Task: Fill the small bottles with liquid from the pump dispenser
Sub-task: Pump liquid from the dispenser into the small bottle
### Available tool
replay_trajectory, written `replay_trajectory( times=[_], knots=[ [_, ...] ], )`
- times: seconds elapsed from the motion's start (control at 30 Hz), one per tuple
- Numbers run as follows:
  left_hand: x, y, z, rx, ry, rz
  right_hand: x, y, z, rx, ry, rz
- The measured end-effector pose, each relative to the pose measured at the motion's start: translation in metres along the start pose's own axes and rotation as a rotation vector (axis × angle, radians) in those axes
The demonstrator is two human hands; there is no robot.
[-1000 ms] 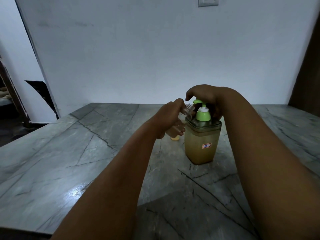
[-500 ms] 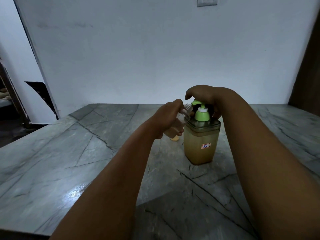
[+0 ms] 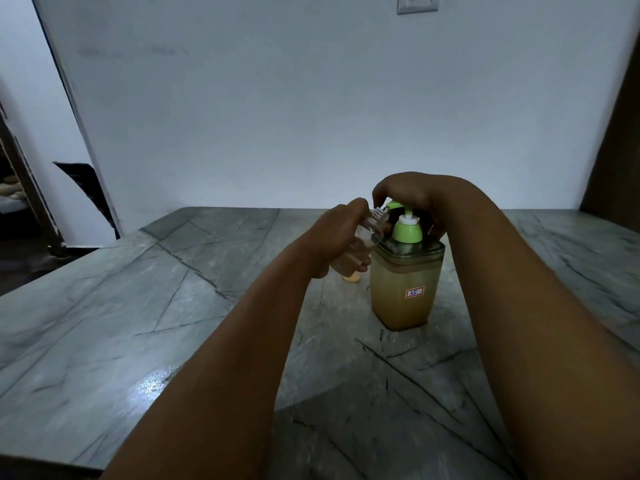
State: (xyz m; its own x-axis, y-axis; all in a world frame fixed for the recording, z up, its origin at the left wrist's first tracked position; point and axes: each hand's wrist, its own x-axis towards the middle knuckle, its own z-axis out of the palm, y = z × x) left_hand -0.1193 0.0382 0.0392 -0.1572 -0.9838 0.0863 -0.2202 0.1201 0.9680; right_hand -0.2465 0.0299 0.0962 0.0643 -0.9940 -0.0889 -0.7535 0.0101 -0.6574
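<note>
Your left hand is wrapped around a small clear bottle, fingers curled round its body. You hold it off the table, tilted so its long axis leans up and to the right, with its threaded mouth just under the spout of the pump dispenser. A pale brownish fill shows in the lower part of the bottle; how full it is can't be read past your fingers.

Your right hand sits directly over the green pump head, fingers arched down on top of it and round its far side, so it presses rather than grips. Whether the thumb closes under the head is hidden.

The relation that matters: the spout points left, toward your left hand, and the bottle mouth lies at its tip, just right of and above your left knuckles. Whether the mouth sits squarely under the outlet or only beside it is not clear from here. Before the next stroke, I'd judge you should keep the mouth under the tip.

A small orange-yellow object, perhaps a cap, lies on the table just below your left hand.
</note>
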Motion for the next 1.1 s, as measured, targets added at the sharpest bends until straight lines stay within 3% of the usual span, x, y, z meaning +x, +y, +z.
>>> replay_trajectory(
  times=[0.27, 0.5, 0.63, 1.1],
  knots=[
    [-0.001, 0.000, 0.000, -0.003, -0.013, 0.003, -0.002, -0.004, 0.003, -0.088, 0.025, 0.004],
    [-0.001, 0.000, -0.001, 0.006, -0.021, 0.005, 0.005, -0.003, -0.010, 0.140, 0.077, 0.000],
    [0.000, 0.000, -0.001, 0.007, -0.018, 0.002, 0.007, -0.007, -0.005, 0.042, 0.131, -0.060],
    [0.002, -0.003, -0.002, -0.020, -0.020, -0.007, -0.006, -0.010, 0.007, -0.181, 0.024, -0.076]
  ],
)
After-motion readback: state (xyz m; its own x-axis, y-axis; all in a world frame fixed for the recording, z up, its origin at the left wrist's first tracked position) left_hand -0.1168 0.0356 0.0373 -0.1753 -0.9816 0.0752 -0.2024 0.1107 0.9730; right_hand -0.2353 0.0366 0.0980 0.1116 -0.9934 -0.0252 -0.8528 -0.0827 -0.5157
